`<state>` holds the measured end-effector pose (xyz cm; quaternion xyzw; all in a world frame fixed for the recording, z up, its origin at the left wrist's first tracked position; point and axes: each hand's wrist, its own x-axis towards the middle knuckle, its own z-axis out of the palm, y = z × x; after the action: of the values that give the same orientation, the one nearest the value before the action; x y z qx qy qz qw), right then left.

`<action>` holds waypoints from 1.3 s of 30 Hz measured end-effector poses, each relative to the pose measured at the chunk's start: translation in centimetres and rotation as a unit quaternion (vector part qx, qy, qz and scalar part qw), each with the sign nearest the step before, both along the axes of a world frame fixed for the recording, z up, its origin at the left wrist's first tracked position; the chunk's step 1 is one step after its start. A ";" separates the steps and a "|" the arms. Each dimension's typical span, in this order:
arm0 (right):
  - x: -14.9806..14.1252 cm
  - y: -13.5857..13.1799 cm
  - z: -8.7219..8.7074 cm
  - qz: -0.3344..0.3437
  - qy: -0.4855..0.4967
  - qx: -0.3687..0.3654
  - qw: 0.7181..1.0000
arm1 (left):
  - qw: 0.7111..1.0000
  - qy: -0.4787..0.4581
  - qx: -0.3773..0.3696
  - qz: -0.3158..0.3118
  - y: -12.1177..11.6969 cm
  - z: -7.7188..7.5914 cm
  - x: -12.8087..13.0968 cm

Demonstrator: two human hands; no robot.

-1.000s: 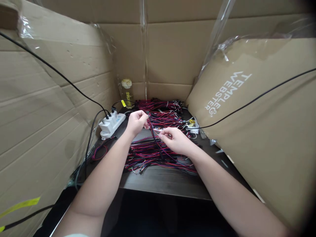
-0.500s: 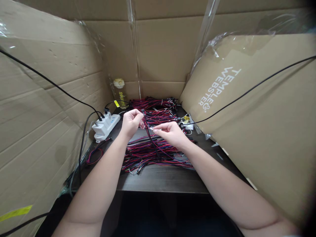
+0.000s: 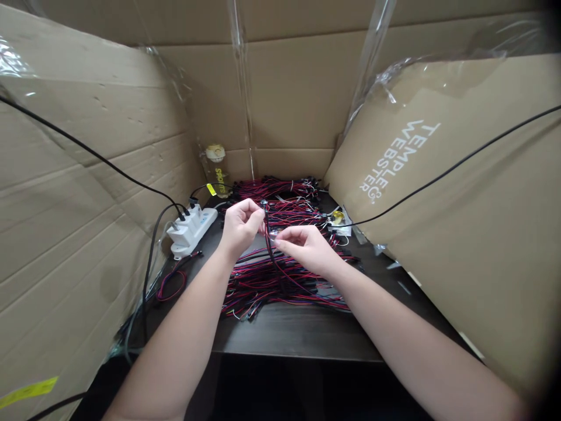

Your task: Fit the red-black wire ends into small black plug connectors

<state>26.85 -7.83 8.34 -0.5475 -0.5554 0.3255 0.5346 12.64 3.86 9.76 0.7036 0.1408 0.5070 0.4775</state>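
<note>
While two hands (image 3: 243,228) flank one raised wire bundle (image 3: 269,245), one bottle (image 3: 216,155) stands behind.

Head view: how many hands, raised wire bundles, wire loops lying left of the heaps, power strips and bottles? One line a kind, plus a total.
Hands: 2, left hand and right hand
Raised wire bundle: 1
Wire loop: 1
Power strip: 1
Bottle: 1
Total: 6

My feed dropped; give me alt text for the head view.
The left hand holds up a wire bundle, with the right hand close beside it, over piles of red and dark wires on a dark table. A white power strip sits to the left.
</note>
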 end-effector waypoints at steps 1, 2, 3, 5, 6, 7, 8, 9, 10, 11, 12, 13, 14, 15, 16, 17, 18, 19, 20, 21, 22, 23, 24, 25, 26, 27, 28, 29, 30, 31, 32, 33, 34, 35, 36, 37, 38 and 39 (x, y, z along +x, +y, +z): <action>-0.1 0.0 0.0 -0.006 -0.010 0.008 1.000 | 1.000 0.008 -0.001 0.001 0.0 0.0 0.0; -0.2 0.0 0.1 -0.011 -0.018 0.015 1.000 | 1.000 0.015 -0.002 -0.001 0.0 0.1 0.0; -0.3 -0.1 0.1 -0.015 -0.022 0.020 0.999 | 1.000 0.021 -0.005 -0.005 0.0 0.1 0.0; -0.5 -0.2 0.2 -0.010 -0.019 0.021 1.000 | 0.999 0.027 -0.013 -0.021 0.0 0.2 0.0; -0.6 -0.2 0.2 -0.003 -0.013 0.018 1.000 | 0.999 0.028 -0.018 -0.028 -0.1 0.2 0.0; -0.8 -0.3 0.2 0.008 -0.007 0.013 1.000 | 0.999 0.030 -0.024 -0.034 -0.2 0.3 0.0; -0.9 -0.3 0.1 0.019 0.006 0.007 1.000 | 0.998 0.031 -0.029 -0.036 -0.3 0.3 0.0; -1.1 -0.3 0.0 0.030 0.025 -0.001 0.999 | 0.998 0.032 -0.034 -0.037 -0.4 0.4 0.0; -1.3 -0.3 -0.1 0.038 0.049 -0.009 0.998 | 0.998 0.033 -0.039 -0.035 -0.4 0.4 0.0; -1.5 -0.3 -0.2 0.043 0.074 -0.014 0.996 | 0.998 0.032 -0.042 -0.033 -0.4 0.4 0.1; -1.6 -0.2 -0.3 0.044 0.095 -0.017 0.994 | 0.998 0.031 -0.045 -0.031 -0.4 0.4 0.0; -1.7 -0.2 -0.4 0.042 0.111 -0.017 0.993 | 0.998 0.029 -0.047 -0.032 -0.4 0.4 0.0; -1.7 -0.1 -0.5 0.037 0.118 -0.014 0.992 | 0.998 0.027 -0.050 -0.035 -0.3 0.4 0.0; -1.6 -0.1 -0.5 0.034 0.119 -0.009 0.992 | 0.997 0.024 -0.054 -0.041 -0.3 0.4 0.0; -1.5 0.0 -0.5 0.032 0.119 -0.003 0.992 | 0.997 0.021 -0.058 -0.051 -0.2 0.3 -0.1; -1.3 0.0 -0.4 0.030 0.120 0.005 0.992 | 0.996 0.019 -0.063 -0.065 -0.1 0.3 -0.1; -1.1 0.0 -0.4 0.030 0.119 0.013 0.992 | 0.994 0.022 -0.071 -0.082 0.0 0.3 -0.2; -0.9 0.0 -0.3 0.028 0.116 0.021 0.993 | 0.991 0.028 -0.082 -0.103 0.1 0.2 -0.2; -0.7 0.0 -0.2 0.026 0.109 0.029 0.993 | 0.987 0.039 -0.097 -0.124 0.1 0.2 -0.2; -0.5 0.0 -0.1 0.021 0.098 0.037 0.994 | 0.981 0.051 -0.117 -0.146 0.2 0.2 -0.2; -0.4 0.0 -0.1 0.013 0.084 0.044 0.995 | 0.975 0.062 -0.138 -0.165 0.2 0.1 -0.2; -0.3 -0.1 0.0 0.003 0.067 0.050 0.997 | 0.968 0.071 -0.160 -0.181 0.3 0.1 -0.2; -0.3 -0.1 0.0 -0.010 0.051 0.055 0.997 | 0.962 0.075 -0.179 -0.193 0.3 0.1 -0.2; -0.3 -0.2 0.0 -0.023 0.035 0.060 0.997 | 0.957 0.076 -0.194 -0.202 0.3 0.1 -0.3; -0.3 -0.2 0.1 -0.034 0.019 0.063 0.997 | 0.953 0.077 -0.204 -0.210 0.4 0.1 -0.3; -0.3 -0.3 0.1 -0.044 0.006 0.065 0.997 | 0.951 0.080 -0.206 -0.216 0.4 0.1 -0.3; -0.4 -0.4 0.1 -0.050 -0.005 0.067 0.996 | 0.950 0.088 -0.202 -0.220 0.3 0.1 -0.3; -0.4 -0.5 0.1 -0.053 -0.013 0.069 0.996 | 0.951 0.099 -0.193 -0.221 0.3 0.1 -0.3; -0.5 -0.6 0.2 -0.053 -0.018 0.071 0.996 | 0.953 0.111 -0.180 -0.218 0.2 0.2 -0.3; -0.5 -0.7 0.2 -0.052 -0.020 0.075 0.996 | 0.956 0.123 -0.163 -0.211 0.2 0.3 -0.3; -0.5 -0.8 0.3 -0.052 -0.021 0.079 0.995 | 0.960 0.129 -0.145 -0.199 0.0 0.4 -0.3; -0.6 -0.9 0.3 -0.057 -0.022 0.084 0.995 | 0.966 0.131 -0.127 -0.184 -0.1 0.5 -0.3; -0.6 -1.0 0.4 -0.066 -0.025 0.089 0.994 | 0.972 0.127 -0.109 -0.166 -0.2 0.7 -0.3; -0.6 -1.1 0.5 -0.079 -0.031 0.094 0.992 | 0.977 0.123 -0.092 -0.149 -0.4 0.8 -0.4; -0.6 -1.2 0.6 -0.093 -0.039 0.097 0.990 | 0.981 0.120 -0.077 -0.130 -0.5 1.0 -0.4; -0.6 -1.2 0.7 -0.105 -0.048 0.098 0.988 | 0.984 0.120 -0.061 -0.114 -0.6 1.1 -0.5; -0.6 -1.2 0.8 -0.113 -0.056 0.097 0.987 | 0.986 0.123 -0.045 -0.104 -0.6 1.1 -0.6; -0.5 -1.2 0.8 -0.118 -0.061 0.095 0.987 | 0.987 0.123 -0.032 -0.095 -0.6 1.1 -0.7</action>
<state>26.31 -9.06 9.13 -0.5744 -0.5473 0.1718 0.5840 11.97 3.25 10.88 0.7554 0.1466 0.3642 0.5247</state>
